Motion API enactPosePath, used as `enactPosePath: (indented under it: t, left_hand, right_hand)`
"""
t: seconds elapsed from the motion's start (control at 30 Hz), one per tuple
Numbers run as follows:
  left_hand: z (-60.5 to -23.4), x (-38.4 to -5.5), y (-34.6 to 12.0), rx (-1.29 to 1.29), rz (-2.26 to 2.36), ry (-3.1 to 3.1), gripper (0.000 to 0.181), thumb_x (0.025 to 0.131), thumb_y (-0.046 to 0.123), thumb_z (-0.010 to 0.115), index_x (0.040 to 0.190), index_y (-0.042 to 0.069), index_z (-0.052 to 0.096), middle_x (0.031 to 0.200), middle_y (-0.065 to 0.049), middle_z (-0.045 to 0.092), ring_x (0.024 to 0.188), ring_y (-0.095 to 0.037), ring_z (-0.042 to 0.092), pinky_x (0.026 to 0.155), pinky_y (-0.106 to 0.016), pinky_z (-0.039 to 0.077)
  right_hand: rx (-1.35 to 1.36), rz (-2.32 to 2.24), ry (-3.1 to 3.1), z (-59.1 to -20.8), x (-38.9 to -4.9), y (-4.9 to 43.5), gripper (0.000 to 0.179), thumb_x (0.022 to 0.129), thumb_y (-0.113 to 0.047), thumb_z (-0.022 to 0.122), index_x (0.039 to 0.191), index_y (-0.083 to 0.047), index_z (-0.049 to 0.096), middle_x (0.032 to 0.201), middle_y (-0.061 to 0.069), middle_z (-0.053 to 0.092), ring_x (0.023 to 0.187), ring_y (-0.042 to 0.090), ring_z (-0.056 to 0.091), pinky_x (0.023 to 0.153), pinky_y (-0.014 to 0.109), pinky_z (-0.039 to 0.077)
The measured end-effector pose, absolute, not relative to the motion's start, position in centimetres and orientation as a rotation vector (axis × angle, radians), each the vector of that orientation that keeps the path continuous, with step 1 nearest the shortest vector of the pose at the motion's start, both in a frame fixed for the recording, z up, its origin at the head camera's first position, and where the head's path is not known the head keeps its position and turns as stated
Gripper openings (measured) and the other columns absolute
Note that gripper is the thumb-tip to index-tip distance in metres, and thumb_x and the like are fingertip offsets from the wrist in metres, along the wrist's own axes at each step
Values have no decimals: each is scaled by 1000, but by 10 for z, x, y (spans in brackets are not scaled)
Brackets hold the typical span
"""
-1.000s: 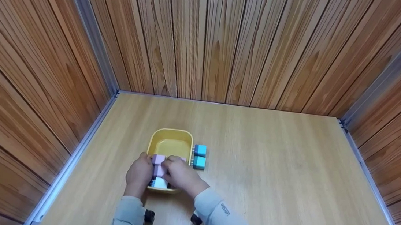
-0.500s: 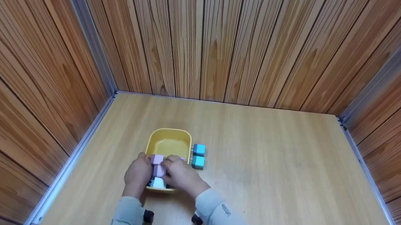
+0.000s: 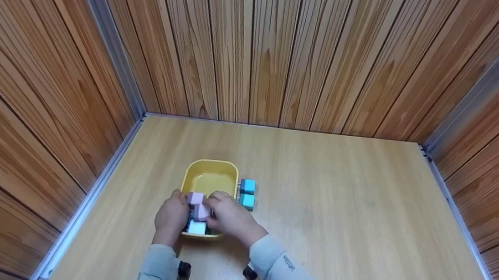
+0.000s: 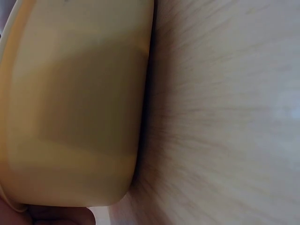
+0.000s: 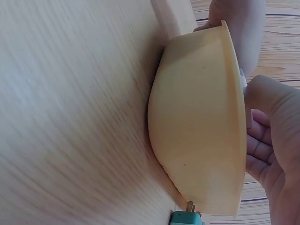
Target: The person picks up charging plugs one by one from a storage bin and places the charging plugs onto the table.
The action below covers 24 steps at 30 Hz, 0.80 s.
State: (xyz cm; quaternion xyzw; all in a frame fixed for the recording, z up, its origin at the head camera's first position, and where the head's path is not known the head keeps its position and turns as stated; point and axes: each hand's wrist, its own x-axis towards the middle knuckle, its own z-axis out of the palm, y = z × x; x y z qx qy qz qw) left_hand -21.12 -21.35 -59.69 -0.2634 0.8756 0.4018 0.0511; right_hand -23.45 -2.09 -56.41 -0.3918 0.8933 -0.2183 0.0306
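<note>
A yellow tub (image 3: pixel 211 178) stands on the table with several plug chargers in its near half. My left hand (image 3: pixel 172 215) grips its left rim; in the left wrist view, fingers (image 4: pixel 65 215) curl round the tub's edge. Between thumb and fingers, my right hand (image 3: pixel 233 218) pinches a pink charger (image 3: pixel 201 212) over the tub. Another pink charger (image 3: pixel 195 198) lies just beyond it, and a white charger (image 3: pixel 197 228) sits nearer me. The right wrist view has the right hand (image 5: pixel 281 126) at the rim, with the tub wall hiding most of the chargers.
Right of the tub, a blue charger (image 3: pixel 248 186) and a teal charger (image 3: pixel 247 201) lie on the table (image 3: pixel 338 212), prongs towards the tub wall. Wood-panelled walls (image 3: pixel 267 55) enclose the table at the back and both sides.
The right hand has shifted slightly right, and the pink charger it pinches has moved right and tilted out of line with the others. The left hand stays on the rim.
</note>
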Motion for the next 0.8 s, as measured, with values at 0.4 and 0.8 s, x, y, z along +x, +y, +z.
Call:
enactPosePath:
  t: [0.4, 0.8]
  left_hand:
    - [-594, -214, -213, -868, 1249, 2566, 40, 112, 41, 29, 137, 14, 46, 108, -10, 60, 94, -28, 58, 79, -39, 47]
    - [-596, -213, -214, -849, 1199, 2593, 38, 112, 41, 29, 130, 14, 47, 102, -11, 60, 91, -28, 59, 75, -37, 46]
  right_hand:
    - [-1175, -724, 2760, -561, -236, -7, 38, 94, -30, 74, 129, -19, 66, 120, -5, 61, 107, 9, 58, 99, 29, 52]
    - [-1143, -817, 2746, -549, -230, 13, 44, 96, -33, 71, 136, -17, 63, 130, -4, 59, 117, 11, 55, 105, 32, 49]
